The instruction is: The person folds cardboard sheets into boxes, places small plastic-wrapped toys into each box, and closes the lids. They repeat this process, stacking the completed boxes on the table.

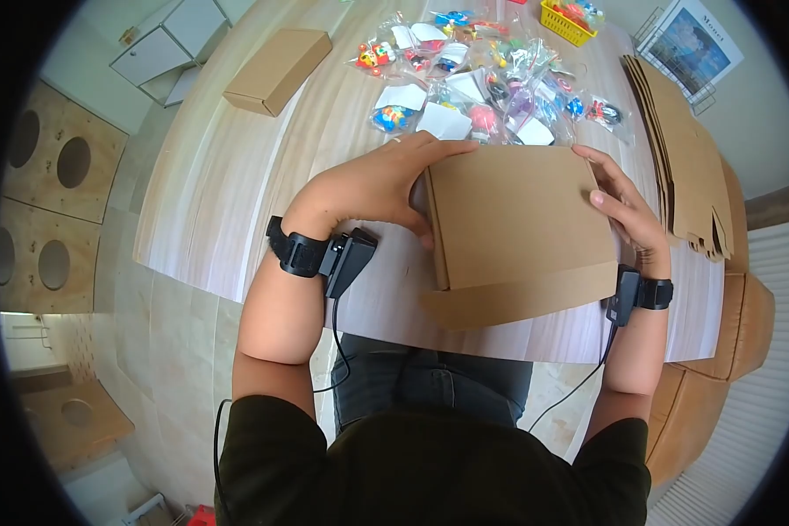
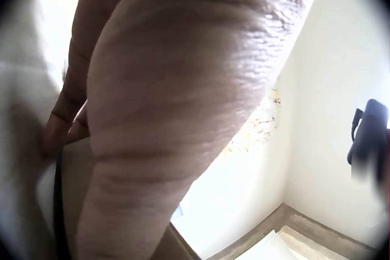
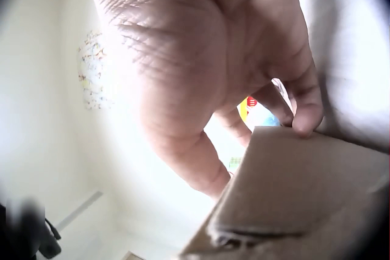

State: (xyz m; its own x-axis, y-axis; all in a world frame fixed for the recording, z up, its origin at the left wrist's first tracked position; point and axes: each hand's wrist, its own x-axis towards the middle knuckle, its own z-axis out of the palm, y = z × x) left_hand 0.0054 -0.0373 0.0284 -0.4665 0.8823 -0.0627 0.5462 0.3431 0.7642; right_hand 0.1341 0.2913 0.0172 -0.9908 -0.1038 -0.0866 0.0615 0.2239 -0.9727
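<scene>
- Fingers of the left hand (image 1: 373, 188) are laid over the far left corner of the cardboard box (image 1: 517, 219), the thumb curled against its left side; the box is gripped there.
- The right hand (image 1: 627, 206) is curled round the box's right edge, fingertips on the far right corner and thumb on the lid; in the right wrist view the fingertips (image 3: 304, 113) are seen hooked over the cardboard edge.
- The box is held between both hands on the wooden table (image 1: 237, 175), lid closed, a flap jutting toward the person.
- Beyond the box, bagged toys (image 1: 473, 79) are heaped.
- Right of the box, flat cardboard blanks (image 1: 684, 158) are stacked.
- Far left of the box, a second closed carton (image 1: 278, 70) is seen.
</scene>
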